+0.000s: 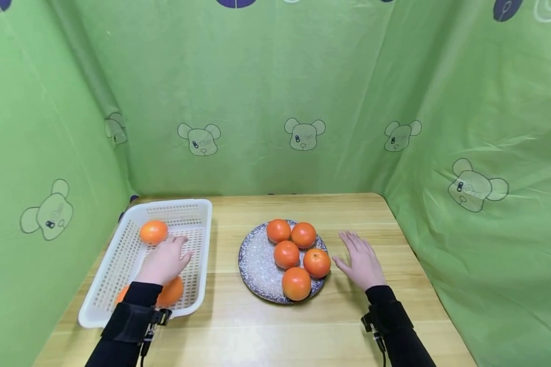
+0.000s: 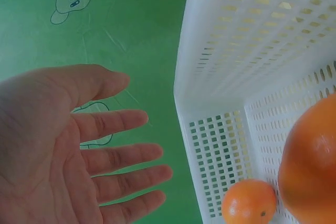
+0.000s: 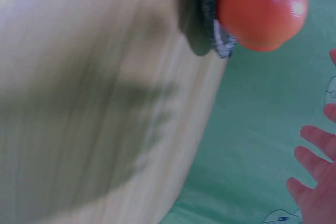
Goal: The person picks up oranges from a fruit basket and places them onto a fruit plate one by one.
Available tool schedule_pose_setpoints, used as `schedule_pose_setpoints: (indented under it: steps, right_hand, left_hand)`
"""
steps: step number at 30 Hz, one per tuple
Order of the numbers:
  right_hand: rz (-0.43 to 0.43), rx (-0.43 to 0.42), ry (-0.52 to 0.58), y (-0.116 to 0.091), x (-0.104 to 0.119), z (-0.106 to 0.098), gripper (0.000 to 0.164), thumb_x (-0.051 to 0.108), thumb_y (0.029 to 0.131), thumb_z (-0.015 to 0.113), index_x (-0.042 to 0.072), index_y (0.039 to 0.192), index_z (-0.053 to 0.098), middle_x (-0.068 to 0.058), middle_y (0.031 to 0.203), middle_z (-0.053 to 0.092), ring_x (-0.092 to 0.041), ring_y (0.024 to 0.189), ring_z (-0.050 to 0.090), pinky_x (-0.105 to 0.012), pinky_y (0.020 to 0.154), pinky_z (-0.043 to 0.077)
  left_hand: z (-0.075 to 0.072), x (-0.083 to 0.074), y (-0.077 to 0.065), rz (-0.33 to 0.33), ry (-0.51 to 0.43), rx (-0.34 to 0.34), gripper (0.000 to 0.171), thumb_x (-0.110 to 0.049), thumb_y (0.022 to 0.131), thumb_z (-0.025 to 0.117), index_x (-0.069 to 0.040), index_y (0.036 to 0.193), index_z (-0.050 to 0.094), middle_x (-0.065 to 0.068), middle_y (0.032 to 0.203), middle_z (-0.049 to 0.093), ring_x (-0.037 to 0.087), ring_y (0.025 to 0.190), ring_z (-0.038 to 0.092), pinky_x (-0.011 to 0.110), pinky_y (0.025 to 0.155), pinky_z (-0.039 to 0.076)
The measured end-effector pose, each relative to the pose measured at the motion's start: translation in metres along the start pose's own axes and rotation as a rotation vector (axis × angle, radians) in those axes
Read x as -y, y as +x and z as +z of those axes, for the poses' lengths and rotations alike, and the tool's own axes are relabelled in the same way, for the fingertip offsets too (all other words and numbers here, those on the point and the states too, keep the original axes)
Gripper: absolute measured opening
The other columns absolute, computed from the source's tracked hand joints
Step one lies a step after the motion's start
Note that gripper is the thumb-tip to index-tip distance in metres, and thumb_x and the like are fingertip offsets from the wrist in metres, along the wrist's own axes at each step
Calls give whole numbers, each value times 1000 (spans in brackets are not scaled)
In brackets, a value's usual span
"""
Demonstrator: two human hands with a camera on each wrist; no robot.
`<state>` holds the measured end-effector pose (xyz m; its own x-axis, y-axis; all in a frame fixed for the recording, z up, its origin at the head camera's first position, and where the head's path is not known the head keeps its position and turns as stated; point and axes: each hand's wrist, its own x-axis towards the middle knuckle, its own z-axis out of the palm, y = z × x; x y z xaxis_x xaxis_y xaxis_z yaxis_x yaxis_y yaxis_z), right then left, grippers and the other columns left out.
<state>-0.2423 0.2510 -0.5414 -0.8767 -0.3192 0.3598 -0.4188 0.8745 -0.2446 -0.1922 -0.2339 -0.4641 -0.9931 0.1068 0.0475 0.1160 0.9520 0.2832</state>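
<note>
My left hand (image 1: 162, 259) hovers above a white perforated plastic basket (image 1: 205, 265), its fingers spread and holding nothing. Inside the basket lie an orange (image 1: 153, 232) near the far end and two more orange fruits, partly hidden by the hand and forearm. The left wrist view shows the same hand (image 2: 100, 150) with palm and fingers extended, apart from a large orange fruit (image 2: 315, 166). A speckled grey plate (image 1: 259, 267) carries several shiny red-orange fruits that look like tomatoes (image 1: 296, 284). To the right of the plate, my right hand (image 1: 361, 261) is held with fingers extended, touching no fruit.
Basket and plate stand on a light wooden table (image 1: 239, 336), with a strip of tabletop between them. Green cloth (image 1: 257, 102) printed with bear heads hangs behind and on both sides. Each wrist wears a black strap with a small camera (image 1: 160, 317).
</note>
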Motion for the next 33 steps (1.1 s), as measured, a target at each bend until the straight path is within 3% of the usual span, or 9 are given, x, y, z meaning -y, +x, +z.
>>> schedule_pose_setpoints:
  steps: [6,8,15,17,22,29,33]
  right_hand:
    - [48,45,5,0,-7,10,74,45,84,61,5,141,36,-22,140,38,-39,129,32,-56,105,19]
    - [55,54,19,0,-8,11,74,44,84,62,5,141,35,-22,140,38,-40,129,32,-56,105,18]
    - [58,74,40,-5,-11,13,72,41,85,63,5,141,36,-22,138,40,-40,128,33,-55,105,19]
    - [53,73,48,-7,-12,13,72,39,84,64,4,141,36,-22,138,41,-41,128,34,-56,104,20]
    - [42,55,73,-9,-13,11,70,37,84,65,3,139,38,-22,137,42,-41,127,34,-56,103,21]
    - [36,36,91,-11,-13,11,70,39,84,65,3,138,40,-23,136,42,-41,126,35,-56,103,23]
    - [26,30,100,-10,-11,13,69,39,84,64,3,138,40,-23,136,43,-42,126,35,-55,103,24]
  left_hand:
    - [-1,15,-7,-10,40,48,43,-20,87,58,7,120,52,29,111,56,43,96,57,52,77,46]
    - [-1,22,-11,-21,51,98,42,-20,86,59,7,118,53,28,109,56,42,94,57,51,75,47]
    - [7,30,-22,-38,-31,420,42,-19,86,57,8,118,52,24,109,58,30,90,55,44,80,43]
    - [10,29,-22,-40,-23,477,45,-20,84,58,6,120,51,23,110,58,29,91,54,44,81,42]
    - [19,27,-18,-40,6,540,49,-19,77,64,3,119,52,18,103,58,27,85,52,39,76,42]
    - [27,22,-15,-33,45,680,47,-15,70,69,-3,113,56,9,103,58,22,82,48,36,69,44]
    - [26,23,-15,-46,63,691,43,-16,69,74,-8,107,57,4,93,56,21,78,46,34,64,42]
